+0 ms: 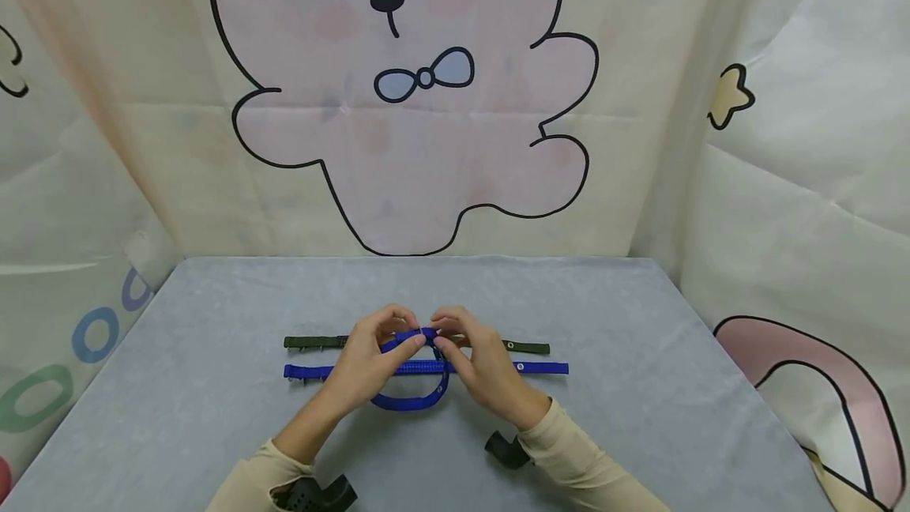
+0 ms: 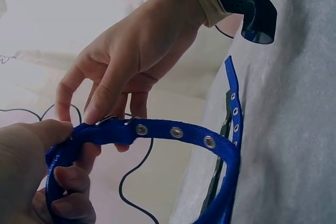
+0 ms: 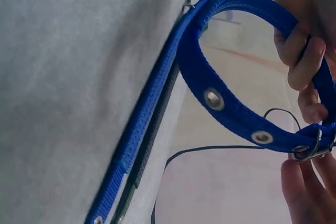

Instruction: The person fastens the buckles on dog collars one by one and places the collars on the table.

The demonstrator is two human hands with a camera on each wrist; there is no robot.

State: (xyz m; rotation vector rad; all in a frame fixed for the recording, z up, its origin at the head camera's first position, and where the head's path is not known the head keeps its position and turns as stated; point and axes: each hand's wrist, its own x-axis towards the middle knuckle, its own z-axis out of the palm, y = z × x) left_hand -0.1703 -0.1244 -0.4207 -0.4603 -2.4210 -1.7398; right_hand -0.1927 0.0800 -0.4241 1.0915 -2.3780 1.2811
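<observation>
Left hand (image 1: pixel 368 359), right hand (image 1: pixel 490 363): each grip nearly closed, pinching the blue collar (image 1: pixel 408 404). Buckling it, seemingly; next calls for a steady pull!

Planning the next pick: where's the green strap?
In the head view, the green strap lies on the table beyond the flat blue strap, its ends showing left of the left hand and right of the right hand.

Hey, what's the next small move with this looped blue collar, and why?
Probably have the right hand gently tug the blue collar near its metal fittings while the left hand steadies it: the collar forms a loop, both hands pinch it around there, and I can't tell whether it's fastened.
</observation>
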